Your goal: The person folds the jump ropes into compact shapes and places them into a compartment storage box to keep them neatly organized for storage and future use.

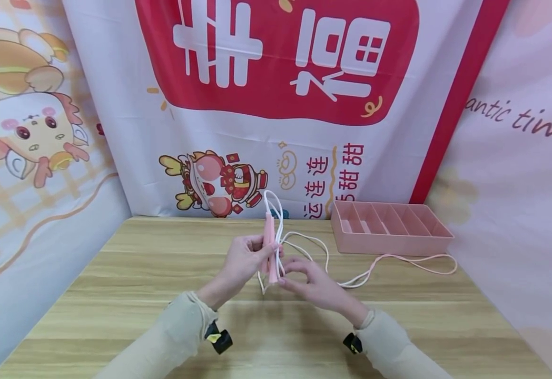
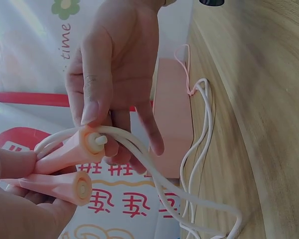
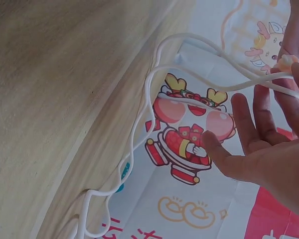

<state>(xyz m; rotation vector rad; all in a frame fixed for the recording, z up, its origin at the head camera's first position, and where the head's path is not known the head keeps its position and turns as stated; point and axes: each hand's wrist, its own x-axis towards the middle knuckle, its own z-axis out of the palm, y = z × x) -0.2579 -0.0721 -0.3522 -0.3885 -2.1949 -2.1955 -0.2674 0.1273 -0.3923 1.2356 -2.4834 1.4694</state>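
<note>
A skipping rope has two pink handles (image 1: 269, 230) and a white cord (image 1: 325, 247). My left hand (image 1: 244, 259) grips both handles side by side, with part of the cord doubled along them. In the left wrist view the flared ends of the handles (image 2: 72, 152) point toward my right hand (image 2: 122, 64). The thumb and forefinger of my right hand (image 1: 321, 288) pinch the cord beside one handle's end; its other fingers spread loosely in the right wrist view. From the hands, the slack cord (image 3: 134, 129) drops in loops onto the table.
A pink divided box (image 1: 392, 237) stands at the table's back right. The far end of the rope, a pinkish loop (image 1: 430, 266), lies in front of it. A printed cloth (image 1: 257, 137) hangs behind the wooden table (image 1: 162, 268), with more printed sheets at both sides.
</note>
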